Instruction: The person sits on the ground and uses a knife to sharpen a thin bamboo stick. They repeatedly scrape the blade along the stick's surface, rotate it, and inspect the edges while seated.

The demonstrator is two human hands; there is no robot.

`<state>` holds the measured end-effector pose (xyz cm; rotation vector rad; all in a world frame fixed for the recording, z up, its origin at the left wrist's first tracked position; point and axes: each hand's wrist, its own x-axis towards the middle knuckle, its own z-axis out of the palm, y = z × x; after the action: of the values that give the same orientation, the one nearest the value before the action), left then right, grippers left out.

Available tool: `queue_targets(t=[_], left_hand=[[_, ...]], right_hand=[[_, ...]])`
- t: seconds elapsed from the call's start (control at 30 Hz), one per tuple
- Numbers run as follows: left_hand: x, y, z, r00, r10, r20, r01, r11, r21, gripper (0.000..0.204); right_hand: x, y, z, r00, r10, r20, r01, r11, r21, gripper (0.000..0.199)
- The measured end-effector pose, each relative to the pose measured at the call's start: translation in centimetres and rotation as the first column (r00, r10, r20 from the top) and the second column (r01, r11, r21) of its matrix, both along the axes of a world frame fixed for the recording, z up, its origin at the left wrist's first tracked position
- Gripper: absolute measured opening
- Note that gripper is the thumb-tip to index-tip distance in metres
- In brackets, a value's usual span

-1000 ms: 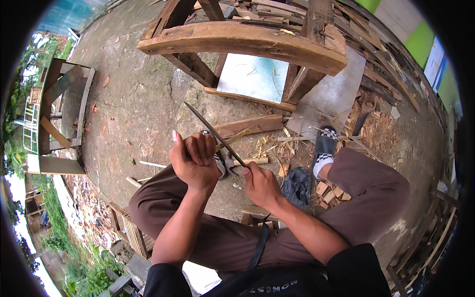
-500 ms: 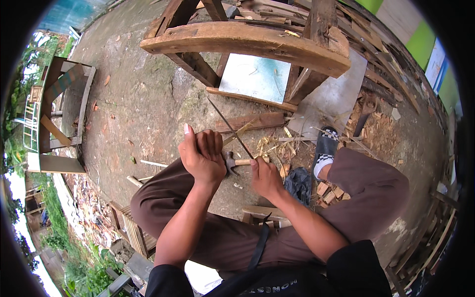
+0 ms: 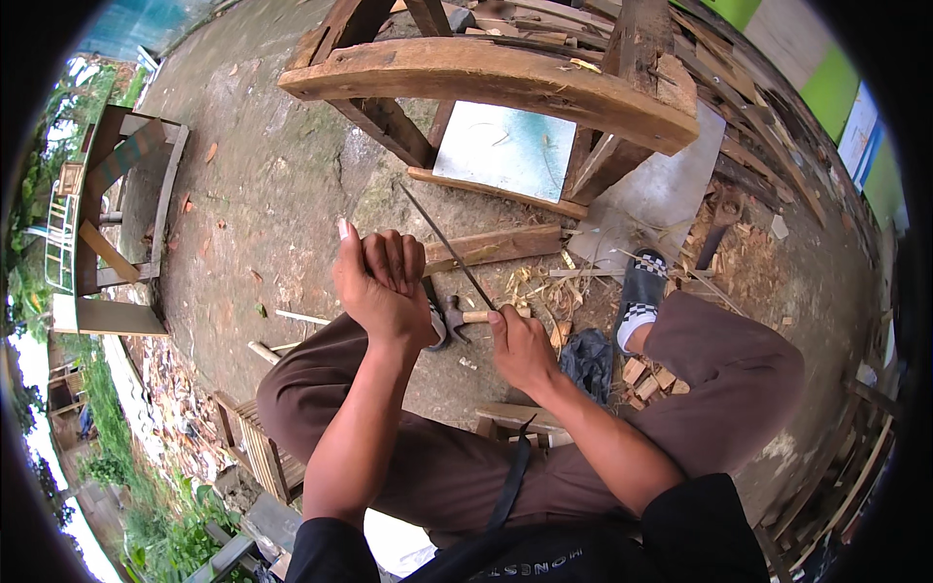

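Note:
My right hand (image 3: 523,345) is closed round the near end of a long, thin dark blade (image 3: 445,241), which points up and to the left. Raised to the left of it, my left hand (image 3: 379,287) is curled into a fist with the thumb up; whatever it may hold is hidden. Below the hands a claw hammer (image 3: 454,317) with a pale wooden handle lies on the ground, its handle partly behind my right hand. Past the blade a short brown wooden block (image 3: 510,245) lies on the ground, with pale shavings (image 3: 533,284) scattered nearby.
A heavy wooden frame with a curved beam (image 3: 486,73) stands ahead, a pale board (image 3: 503,151) inside it. By my right foot are a black plastic bag (image 3: 587,361) and wood offcuts (image 3: 645,382). Planks (image 3: 748,126) are piled at the far right; a wooden structure (image 3: 121,214) stands left.
My left hand has moved a little left and up, away from the blade. The pale strip that stuck out beside it no longer shows. My right hand and the blade have barely moved.

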<state>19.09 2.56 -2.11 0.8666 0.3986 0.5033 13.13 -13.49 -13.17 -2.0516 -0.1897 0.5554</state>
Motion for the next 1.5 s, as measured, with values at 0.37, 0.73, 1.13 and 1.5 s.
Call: queue_targets(t=[0.37,0.73,1.13,1.5], left_hand=[[0.3,-0.8,-0.1,0.999,-0.013,-0.033,0.015,0.999,0.046,0.066],[-0.2,-0.4,0.0,0.999,0.021,-0.040,-0.020,0.999,0.040,0.065],[-0.6,-1.4,-0.2,0.990,0.134,-0.040,-0.134,0.991,0.011,0.062],[-0.9,-1.7,-0.3,0.991,0.123,-0.054,-0.122,0.992,0.023,0.063]], right_hand=[[0.6,0.3,0.6,0.999,-0.006,0.052,0.006,1.000,-0.002,0.031],[0.7,0.1,0.7,0.998,0.003,-0.070,-0.008,0.997,-0.074,0.036],[-0.8,0.7,3.8,0.995,0.032,0.091,-0.038,0.997,0.066,0.028],[-1.0,0.1,1.8,1.000,0.009,0.022,-0.008,0.999,-0.035,0.032]])
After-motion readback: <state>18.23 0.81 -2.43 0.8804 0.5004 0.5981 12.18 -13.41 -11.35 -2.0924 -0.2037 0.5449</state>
